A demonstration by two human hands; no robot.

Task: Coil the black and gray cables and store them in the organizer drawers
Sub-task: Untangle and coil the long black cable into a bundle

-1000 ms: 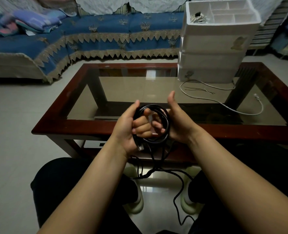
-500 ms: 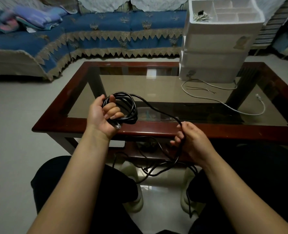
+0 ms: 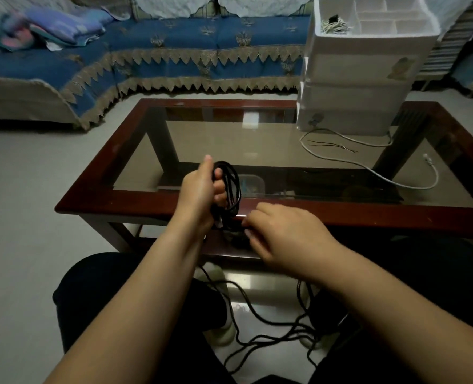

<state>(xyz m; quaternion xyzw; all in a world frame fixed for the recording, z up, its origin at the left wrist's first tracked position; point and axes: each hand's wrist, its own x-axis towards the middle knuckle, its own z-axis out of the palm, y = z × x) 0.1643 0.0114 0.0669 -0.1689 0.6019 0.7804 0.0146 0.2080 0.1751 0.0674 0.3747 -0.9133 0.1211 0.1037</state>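
Note:
My left hand grips a coil of black cable in front of the table's near edge. My right hand is just right of and below the coil, fingers curled on the black strand that hangs under it. The loose rest of the black cable trails over the floor between my feet. A gray cable lies uncoiled on the glass table top at the right. The white organizer stands at the table's far right, drawers shut, with a small coiled cable in its open top tray.
The glass-topped wooden coffee table stands right before my knees. Behind it a blue-covered sofa with folded cloths runs along the back. Thin dark wires lie on the glass near the organizer.
My right hand came back up and left to the coil after drawing out a length of cable. My left hand turned the coil edge-on and shifted to the right.

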